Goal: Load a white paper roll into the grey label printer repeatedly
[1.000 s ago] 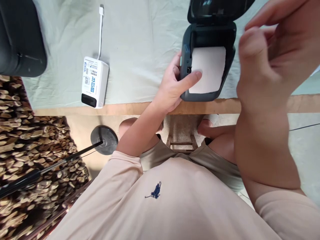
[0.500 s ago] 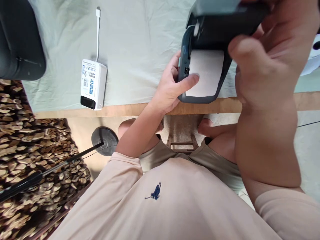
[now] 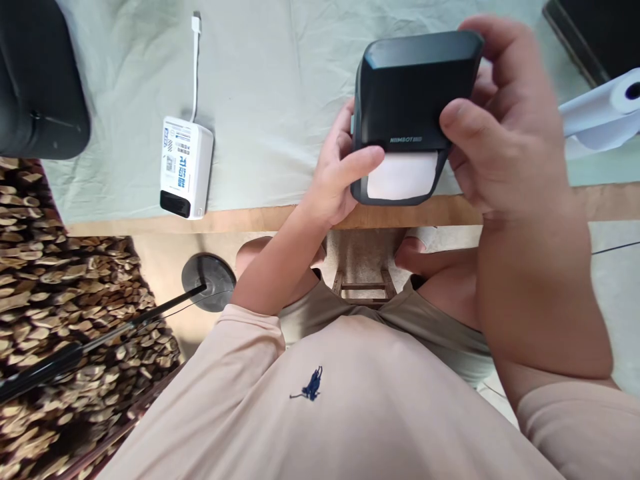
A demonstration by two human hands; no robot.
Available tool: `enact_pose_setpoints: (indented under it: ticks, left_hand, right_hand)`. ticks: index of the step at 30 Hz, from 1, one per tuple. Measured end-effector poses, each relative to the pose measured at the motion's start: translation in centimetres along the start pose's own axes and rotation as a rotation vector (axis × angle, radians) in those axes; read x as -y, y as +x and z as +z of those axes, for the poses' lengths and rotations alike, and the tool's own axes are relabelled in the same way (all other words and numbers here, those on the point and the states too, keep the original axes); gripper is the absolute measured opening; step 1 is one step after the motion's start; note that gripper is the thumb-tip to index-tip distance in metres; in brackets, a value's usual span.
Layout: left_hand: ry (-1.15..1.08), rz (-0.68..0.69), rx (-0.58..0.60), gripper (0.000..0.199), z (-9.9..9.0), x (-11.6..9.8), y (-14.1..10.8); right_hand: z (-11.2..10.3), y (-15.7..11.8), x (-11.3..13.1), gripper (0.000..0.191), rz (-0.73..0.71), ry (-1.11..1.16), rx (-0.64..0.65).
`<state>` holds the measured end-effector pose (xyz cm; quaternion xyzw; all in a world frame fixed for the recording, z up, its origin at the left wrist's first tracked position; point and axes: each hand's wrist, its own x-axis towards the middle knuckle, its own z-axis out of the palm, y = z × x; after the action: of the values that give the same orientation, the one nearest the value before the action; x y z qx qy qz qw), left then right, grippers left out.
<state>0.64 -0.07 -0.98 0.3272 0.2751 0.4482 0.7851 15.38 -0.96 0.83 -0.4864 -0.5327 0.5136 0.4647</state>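
Above the table's front edge I hold a dark label printer [image 3: 410,100] marked "NIIMBOT". White label paper [image 3: 403,177] sticks out from under its black lid, over the lower part of the body. My left hand [image 3: 345,163] grips the printer's left side, its thumb at the corner of the paper. Around the right side of the lid my right hand [image 3: 505,127] is closed, thumb on the front face and fingers behind the far corner. Whether the lid is fully down cannot be made out.
A white power bank [image 3: 185,167] with a short white cable [image 3: 196,73] lies on the cloth-covered table [image 3: 270,87]. Right of my hand are a white paper roll [image 3: 607,107] and a black flat object [image 3: 595,40]. A dark rounded object [image 3: 43,80] stands far left.
The printer's raised lid has swung down toward me, covering much of the label paper. My right hand has come down and leftward with it. My left hand keeps its hold.
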Motion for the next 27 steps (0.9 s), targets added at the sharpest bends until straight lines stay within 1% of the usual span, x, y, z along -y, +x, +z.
enact_pose_setpoints:
  ticks: [3,7,9,14,16,19,21,23,25,27]
  left_hand:
    - [-0.073,0.037,0.036,0.016,0.4,-0.1,0.0]
    - [-0.009,0.003,-0.033,0.028,0.9,-0.1,0.0]
    - [-0.018,0.001,-0.060,0.031,1.1,-0.1,-0.1]
    - [-0.030,0.032,-0.020,0.014,1.4,-0.2,-0.1]
    - [-0.030,0.048,-0.022,0.012,1.5,-0.2,-0.1]
    - [-0.053,0.039,-0.065,0.013,1.4,0.0,-0.1]
    - [-0.073,-0.027,-0.094,0.023,1.1,0.0,0.0]
    - [-0.084,-0.083,-0.096,0.033,0.6,0.0,0.2]
    - [-0.077,-0.078,-0.072,0.034,0.1,0.0,0.4]
    - [-0.053,-0.032,-0.046,0.034,-0.1,0.0,0.5]
  right_hand:
    - [0.2,0.2,-0.5,0.059,0.048,0.106,0.047]
    - [0.4,0.2,-0.5,0.060,0.073,0.148,0.055]
    - [0.4,0.1,-0.4,0.060,0.075,0.156,0.050]
    - [0.4,0.0,-0.5,0.058,0.064,0.163,0.034]
    - [0.2,0.1,-0.6,0.057,0.069,0.177,0.038]
    - [0.0,0.3,-0.9,0.059,0.086,0.205,0.073]
    - [-0.1,0.4,-1.0,0.059,0.090,0.212,0.081]
    - [0.0,0.5,-1.0,0.057,0.082,0.213,0.069]
    - [0.2,0.5,-0.9,0.053,0.068,0.212,0.042]
    - [0.3,0.5,-0.8,0.049,0.056,0.204,0.022]
